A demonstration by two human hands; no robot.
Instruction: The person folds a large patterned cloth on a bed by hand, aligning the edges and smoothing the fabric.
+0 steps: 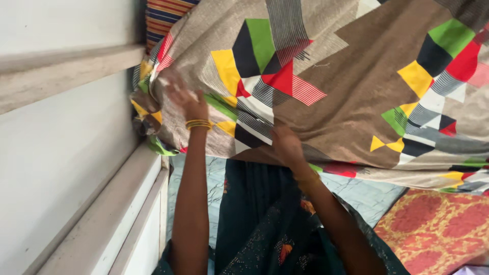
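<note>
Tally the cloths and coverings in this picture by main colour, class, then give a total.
Brown patchwork sheet, under both hands, left and right: 1
Striped cloth: 1
Pale blue covering: 1
Red and yellow patterned covering: 1
Total: 4

Both bare arms reach up and forward, elbows low. The left hand, blurred, is raised with its fingers spread and a band of thin gold bangles just below them at the wrist. The right hand sits lower, fingers curled, grip unclear.
</note>
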